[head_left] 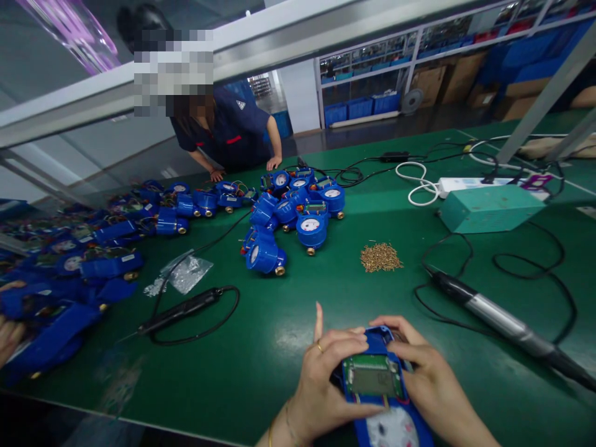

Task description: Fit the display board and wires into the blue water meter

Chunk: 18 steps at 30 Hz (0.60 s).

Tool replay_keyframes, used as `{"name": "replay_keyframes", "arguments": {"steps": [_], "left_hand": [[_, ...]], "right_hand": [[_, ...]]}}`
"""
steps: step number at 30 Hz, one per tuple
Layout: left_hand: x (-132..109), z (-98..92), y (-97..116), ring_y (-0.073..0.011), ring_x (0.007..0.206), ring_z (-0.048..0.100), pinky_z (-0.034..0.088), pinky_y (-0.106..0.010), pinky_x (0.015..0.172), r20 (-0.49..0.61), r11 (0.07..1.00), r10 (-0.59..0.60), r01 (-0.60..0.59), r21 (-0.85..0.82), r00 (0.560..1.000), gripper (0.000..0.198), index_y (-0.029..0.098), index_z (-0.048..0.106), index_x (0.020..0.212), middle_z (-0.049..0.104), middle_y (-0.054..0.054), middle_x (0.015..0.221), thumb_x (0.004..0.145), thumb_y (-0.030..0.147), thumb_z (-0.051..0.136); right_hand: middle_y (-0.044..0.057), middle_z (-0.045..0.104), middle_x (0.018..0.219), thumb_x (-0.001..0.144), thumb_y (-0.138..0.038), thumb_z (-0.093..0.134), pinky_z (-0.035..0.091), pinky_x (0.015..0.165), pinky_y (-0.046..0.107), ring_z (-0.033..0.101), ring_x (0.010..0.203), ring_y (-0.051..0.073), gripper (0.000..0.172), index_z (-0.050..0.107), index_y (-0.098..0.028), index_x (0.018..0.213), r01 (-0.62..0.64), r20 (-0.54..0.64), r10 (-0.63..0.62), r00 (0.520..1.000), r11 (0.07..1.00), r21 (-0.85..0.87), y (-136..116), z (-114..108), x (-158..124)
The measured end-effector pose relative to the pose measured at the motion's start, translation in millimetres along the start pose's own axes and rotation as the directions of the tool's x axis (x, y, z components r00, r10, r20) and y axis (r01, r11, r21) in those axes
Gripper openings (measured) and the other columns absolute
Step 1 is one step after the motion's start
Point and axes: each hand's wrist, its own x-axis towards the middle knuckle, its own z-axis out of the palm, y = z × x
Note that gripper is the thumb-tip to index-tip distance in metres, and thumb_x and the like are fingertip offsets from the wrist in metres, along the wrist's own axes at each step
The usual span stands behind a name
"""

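A blue water meter is held at the front edge of the green bench, its housing uncovered. Inside it shows a green circuit board with a grey display, and a round white dial lies below. My left hand grips the housing from the left, thumb across its lower part and one finger sticking up. From the right, my right hand wraps the other side, with fingers at the upper rim. Both hands are closed on the meter; its underside is hidden.
Brass screws lie piled ahead. An electric screwdriver is at right, another at left beside a plastic bag. Blue meters stand in the middle and crowd the left. A teal box and a person are beyond.
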Motion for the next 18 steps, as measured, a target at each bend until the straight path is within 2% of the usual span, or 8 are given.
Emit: {"name": "replay_keyframes", "arguments": {"steps": [4, 6, 9, 11, 14, 18], "left_hand": [[1.9, 3.6, 4.4, -0.0259, 0.101, 0.074, 0.036, -0.059, 0.12, -0.096, 0.997, -0.074, 0.074, -0.001, 0.993, 0.065, 0.03, 0.06, 0.12, 0.076, -0.006, 0.108, 0.067, 0.055, 0.085], [3.6, 5.7, 8.2, -0.0253, 0.098, 0.075, 0.03, -0.062, 0.122, -0.127, 0.995, -0.101, 0.103, 0.01, 0.987, 0.063, 0.031, 0.06, 0.119, 0.077, -0.004, 0.107, 0.067, 0.058, 0.084], [2.9, 9.2, 12.7, -0.0261, 0.097, 0.075, 0.018, -0.07, 0.122, -0.114, 0.994, -0.101, 0.105, 0.034, 0.988, 0.065, 0.031, 0.058, 0.121, 0.076, -0.004, 0.107, 0.068, 0.057, 0.084], [0.2, 11.5, 13.4, -0.027, 0.099, 0.074, 0.025, -0.071, 0.119, -0.104, 0.995, -0.094, 0.098, 0.034, 0.99, 0.065, 0.03, 0.057, 0.123, 0.075, -0.006, 0.108, 0.069, 0.055, 0.084], [-3.9, 12.6, 10.6, -0.0274, 0.1, 0.074, 0.04, -0.066, 0.114, -0.088, 0.996, -0.068, 0.072, 0.044, 0.994, 0.069, 0.028, 0.054, 0.125, 0.074, -0.008, 0.109, 0.068, 0.052, 0.085], [-4.7, 7.4, 4.7, -0.0264, 0.1, 0.074, 0.042, -0.061, 0.115, -0.026, 0.998, -0.035, 0.036, 0.045, 0.999, 0.075, 0.027, 0.052, 0.126, 0.074, -0.009, 0.109, 0.064, 0.048, 0.089]], "right_hand": [[0.009, 0.062, 0.113, 0.081, -0.025, 0.066, 0.052, 0.09, 0.029, 0.063, 0.104, 0.023, 0.015, 0.08, -0.028, 0.081, -0.001, -0.012, 0.001, 1.0, 1.0, -0.004, 0.5, 0.3, -1.1], [0.009, 0.061, 0.113, 0.08, -0.024, 0.066, 0.052, 0.09, 0.029, 0.063, 0.104, 0.023, 0.016, 0.081, -0.028, 0.083, -0.009, 0.002, 0.009, 1.0, 1.0, -0.008, 0.2, -0.7, -1.9], [0.01, 0.061, 0.113, 0.079, -0.026, 0.067, 0.054, 0.088, 0.029, 0.064, 0.102, 0.024, 0.014, 0.081, -0.027, 0.081, -0.033, -0.01, 0.033, 0.999, 0.999, -0.008, 1.7, -1.4, -4.5], [0.009, 0.061, 0.113, 0.078, -0.026, 0.068, 0.054, 0.086, 0.027, 0.064, 0.101, 0.023, 0.013, 0.08, -0.027, 0.08, -0.034, -0.053, 0.033, 0.998, 0.999, -0.01, 3.9, -1.3, -6.6], [0.009, 0.063, 0.109, 0.078, -0.023, 0.065, 0.054, 0.086, 0.025, 0.065, 0.099, 0.022, 0.016, 0.08, -0.028, 0.078, -0.002, -0.079, 0.0, 0.997, 0.999, -0.034, 3.8, -1.5, -8.0], [0.01, 0.064, 0.103, 0.08, -0.024, 0.065, 0.056, 0.082, 0.024, 0.067, 0.096, 0.022, 0.017, 0.08, -0.028, 0.077, 0.068, -0.029, -0.071, 0.997, 0.993, -0.092, -4.0, -2.3, -5.6]]}}
